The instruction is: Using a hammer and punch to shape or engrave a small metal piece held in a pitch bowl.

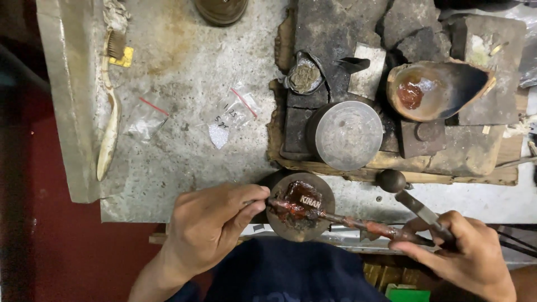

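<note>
My left hand [210,226] pinches the left tip of a thin stick [358,223] coated in red wax. The stick lies across a round dark metal disc [299,208] at the bench's near edge. A shiny lump of red and black wax [299,197] sits on the disc under the stick. My right hand [470,260] grips the stick's right end together with a tool that has a metal shaft [420,211]. The tool's dark ball head [391,180] rests just right of the disc.
A grey, stained benchtop [184,168] carries a worn toothbrush [109,128] at the left and two small plastic bags [232,112]. Behind the disc are a round metal cylinder [345,134], charred blocks [335,28], a small dish of grey matter [305,75] and a shell holding red substance [433,89].
</note>
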